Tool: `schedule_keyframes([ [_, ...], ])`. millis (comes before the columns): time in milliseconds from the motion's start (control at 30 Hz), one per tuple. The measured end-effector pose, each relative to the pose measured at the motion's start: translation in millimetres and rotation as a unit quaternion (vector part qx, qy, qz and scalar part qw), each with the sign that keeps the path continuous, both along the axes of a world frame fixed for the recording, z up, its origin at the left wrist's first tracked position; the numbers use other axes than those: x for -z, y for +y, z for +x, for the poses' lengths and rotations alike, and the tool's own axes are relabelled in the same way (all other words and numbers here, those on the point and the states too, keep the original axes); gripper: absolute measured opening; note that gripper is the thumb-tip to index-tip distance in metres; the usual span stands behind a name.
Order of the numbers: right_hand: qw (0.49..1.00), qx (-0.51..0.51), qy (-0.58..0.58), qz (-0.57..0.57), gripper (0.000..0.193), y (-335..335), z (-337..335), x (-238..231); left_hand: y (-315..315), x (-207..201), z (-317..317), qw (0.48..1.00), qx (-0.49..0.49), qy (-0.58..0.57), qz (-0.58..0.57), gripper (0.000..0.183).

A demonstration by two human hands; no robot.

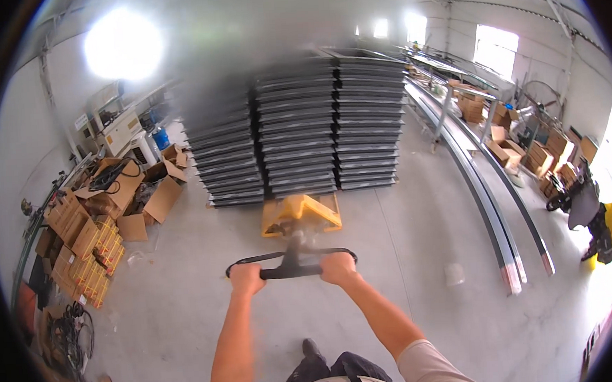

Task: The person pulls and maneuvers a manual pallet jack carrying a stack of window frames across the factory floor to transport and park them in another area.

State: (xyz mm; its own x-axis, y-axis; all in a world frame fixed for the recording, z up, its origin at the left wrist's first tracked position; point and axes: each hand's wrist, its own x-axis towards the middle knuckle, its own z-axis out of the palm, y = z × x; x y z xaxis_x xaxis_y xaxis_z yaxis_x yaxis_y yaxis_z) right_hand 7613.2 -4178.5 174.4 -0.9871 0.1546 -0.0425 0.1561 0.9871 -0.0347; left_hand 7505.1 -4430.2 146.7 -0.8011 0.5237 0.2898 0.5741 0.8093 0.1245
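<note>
On the smooth grey floor [415, 296], between the viewpoint and three tall stacks of dark grey flat panels [297, 132], I record a yellow metal pallet truck [303, 206] fitted with a black loop-shaped handle [293, 271]. By my judgement the truck is heavy and rigid, not fragile, and slow to start or stop if it bears any load; the handle itself I assess as stiff and fairly easy to swing. Its sound points of hold are the two outer ends of the loop, which give even leverage to either side; bare skin could slip there if damp or oily. I find exactly that hold in place: the left hand [247, 278] is wrapped round the left end and the right hand [338, 267] round the right end, both with fingers curled firmly about the bar and the middle of the loop bare between them. As to position, the handle lies within both fists, while the yellow body stands beyond and between them, joined by a blurred upright shaft [294, 248], and sits close before the foot of the middle stack. Whether the forks reach beneath the panels I cannot tell from this remote view.
</note>
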Motion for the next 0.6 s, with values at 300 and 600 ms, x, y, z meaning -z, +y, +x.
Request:
schedule_keyframes([
  [300,1.000,-0.022,0.014,-0.010,0.016,-95,140,-1,-96,0,149,0.999,0.004,0.020,0.027,0.010],
  [600,1.000,-0.015,-0.004,-0.017,0.016,-178,295,-6,-176,8,299,0.999,0.006,0.021,0.033,0.010],
])
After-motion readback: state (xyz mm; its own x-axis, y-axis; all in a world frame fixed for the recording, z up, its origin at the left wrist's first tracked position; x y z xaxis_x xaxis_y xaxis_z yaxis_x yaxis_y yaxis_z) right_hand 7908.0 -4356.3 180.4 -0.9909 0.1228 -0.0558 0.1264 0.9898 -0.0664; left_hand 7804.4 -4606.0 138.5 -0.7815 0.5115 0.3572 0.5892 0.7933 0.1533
